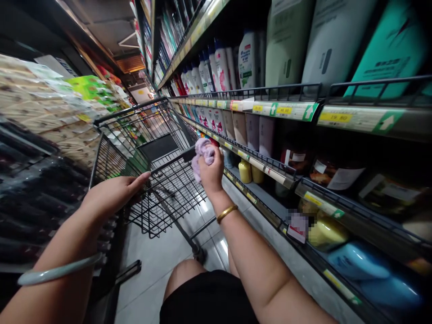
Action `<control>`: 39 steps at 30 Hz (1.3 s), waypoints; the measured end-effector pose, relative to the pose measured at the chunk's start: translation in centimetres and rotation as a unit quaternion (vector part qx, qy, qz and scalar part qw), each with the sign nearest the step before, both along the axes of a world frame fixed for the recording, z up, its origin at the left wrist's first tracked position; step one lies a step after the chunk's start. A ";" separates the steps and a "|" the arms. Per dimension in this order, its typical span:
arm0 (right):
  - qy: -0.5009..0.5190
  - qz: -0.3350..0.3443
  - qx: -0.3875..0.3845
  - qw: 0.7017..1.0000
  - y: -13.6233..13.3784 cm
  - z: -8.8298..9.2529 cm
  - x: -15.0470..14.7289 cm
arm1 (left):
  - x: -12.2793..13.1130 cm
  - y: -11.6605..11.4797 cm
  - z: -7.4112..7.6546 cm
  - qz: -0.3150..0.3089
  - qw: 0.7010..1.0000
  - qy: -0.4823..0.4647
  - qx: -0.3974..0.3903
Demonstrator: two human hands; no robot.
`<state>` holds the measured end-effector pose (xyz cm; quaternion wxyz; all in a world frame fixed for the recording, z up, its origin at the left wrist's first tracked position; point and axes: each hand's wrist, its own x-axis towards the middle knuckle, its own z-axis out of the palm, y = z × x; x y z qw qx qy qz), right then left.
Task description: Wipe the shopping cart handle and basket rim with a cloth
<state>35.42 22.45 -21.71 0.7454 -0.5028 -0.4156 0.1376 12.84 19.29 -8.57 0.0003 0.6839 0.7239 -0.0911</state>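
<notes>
A black wire shopping cart point(168, 193) stands in front of me in a shop aisle. My left hand point(113, 193) grips the left end of the cart's handle point(172, 161), thumb laid along the top and the other fingers mostly hidden below. At the handle's right end, my right hand point(212, 171) is closed on a bunched lilac cloth point(202, 153). Part of the cloth pokes out above and to the left of the fingers. A green shape point(135, 164) shows through the cart's left side; I cannot tell whether it lies inside.
Shelves point(266, 164) run along the right, close to my right arm, with shampoo bottles point(248, 60), jars and a blue bottle point(357, 261) low down. Stacked packs point(43, 99) line the left. Pale floor tiles point(141, 279) lie below, and the aisle stretches ahead.
</notes>
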 end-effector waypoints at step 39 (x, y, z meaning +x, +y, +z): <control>-0.056 -0.116 0.115 0.985 -0.3 0.2 2.3 | 7.4 -5.2 -1.3 0.002 0.996 0.035 0.082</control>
